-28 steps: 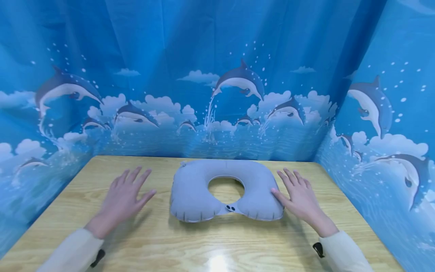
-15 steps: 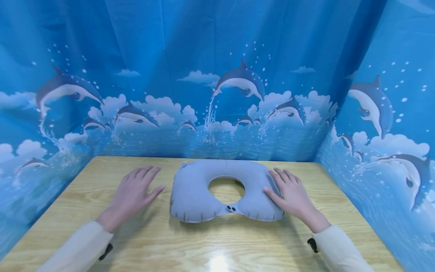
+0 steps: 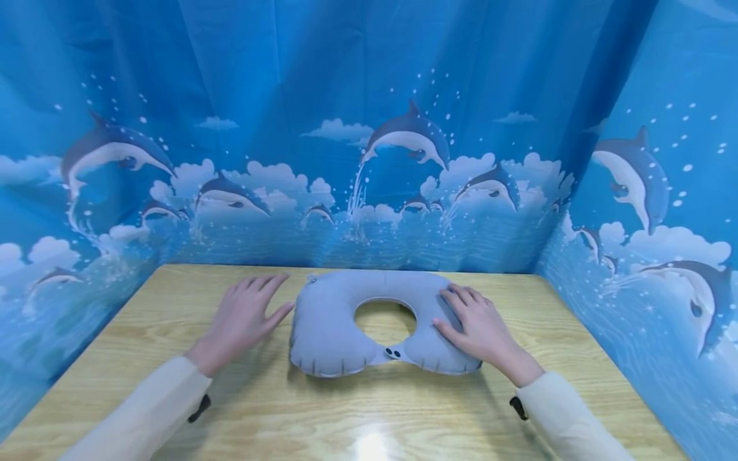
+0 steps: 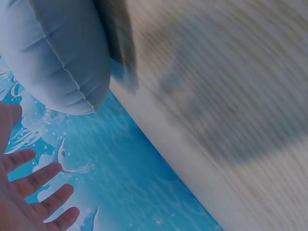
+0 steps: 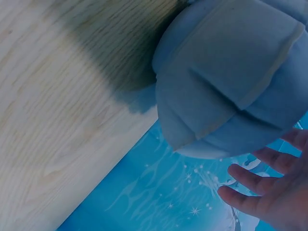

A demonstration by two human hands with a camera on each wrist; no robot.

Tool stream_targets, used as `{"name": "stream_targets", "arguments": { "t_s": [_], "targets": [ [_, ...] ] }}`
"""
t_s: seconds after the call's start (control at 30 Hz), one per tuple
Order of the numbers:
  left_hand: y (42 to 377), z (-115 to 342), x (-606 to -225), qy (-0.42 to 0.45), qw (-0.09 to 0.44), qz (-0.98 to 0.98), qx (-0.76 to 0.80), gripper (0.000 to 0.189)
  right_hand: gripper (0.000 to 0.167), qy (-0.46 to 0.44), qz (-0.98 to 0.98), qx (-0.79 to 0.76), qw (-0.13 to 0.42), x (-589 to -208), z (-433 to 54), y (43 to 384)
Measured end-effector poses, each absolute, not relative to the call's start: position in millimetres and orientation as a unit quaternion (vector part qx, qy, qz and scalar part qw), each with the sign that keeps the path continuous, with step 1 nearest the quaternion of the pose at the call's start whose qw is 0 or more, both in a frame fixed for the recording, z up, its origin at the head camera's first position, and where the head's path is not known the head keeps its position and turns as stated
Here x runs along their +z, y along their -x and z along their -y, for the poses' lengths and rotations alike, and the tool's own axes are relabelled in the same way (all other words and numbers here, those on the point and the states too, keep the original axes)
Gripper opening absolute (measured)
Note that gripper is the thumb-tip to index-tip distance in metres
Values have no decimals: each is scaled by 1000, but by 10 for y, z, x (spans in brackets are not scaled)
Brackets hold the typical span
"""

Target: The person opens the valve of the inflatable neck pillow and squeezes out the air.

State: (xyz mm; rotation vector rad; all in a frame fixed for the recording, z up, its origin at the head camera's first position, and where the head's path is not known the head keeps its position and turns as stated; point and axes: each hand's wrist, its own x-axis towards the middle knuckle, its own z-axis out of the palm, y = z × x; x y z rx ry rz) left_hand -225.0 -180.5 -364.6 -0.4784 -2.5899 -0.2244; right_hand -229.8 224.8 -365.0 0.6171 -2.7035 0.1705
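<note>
A grey inflated U-shaped neck pillow [image 3: 328,326] lies on the wooden table, its round opening in the middle and a strip with two dark snaps joining its near ends. My left hand [image 3: 245,320] is at the pillow's left side, fingers spread, thumb tip right at its edge. Over the pillow's right lobe is my right hand [image 3: 475,323], fingers extended and overlapping it in the head view. In the left wrist view the pillow's seamed side [image 4: 57,57] bulges beyond the left fingers [image 4: 41,178]. The right wrist view shows the creased pillow end [image 5: 231,86] beside the right fingers [image 5: 250,180].
The light wooden table [image 3: 311,422] carries the pillow at its far half. A blue dolphin-print curtain [image 3: 323,128] hangs behind the table and along its sides. Pale sleeves [image 3: 150,403] with dark straps at the cuffs cover both forearms.
Both hands have moved inward: the left hand rightward to the pillow's left edge, the right hand leftward over its right lobe. The pillow has stayed in place.
</note>
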Motion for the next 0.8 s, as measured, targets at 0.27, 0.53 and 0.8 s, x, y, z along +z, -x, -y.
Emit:
{"name": "stream_targets", "arguments": {
  "t_s": [0.27, 0.53, 0.8],
  "targets": [
    [2322, 1688, -3584, 179, 246, 948, -94, 55, 56, -227, 956, 68, 172, -3672, -2150, 2338],
    [2401, 1614, -3596, 176, 234, 951, -97, 54, 52, -220, 959, 82, 159, -3717, -2093, 2353],
    [2498, 1547, -3624, 179, 238, 947, -118, 49, 50, -223, 956, 85, 172, -3760, -2086, 2358]
  ]
}}
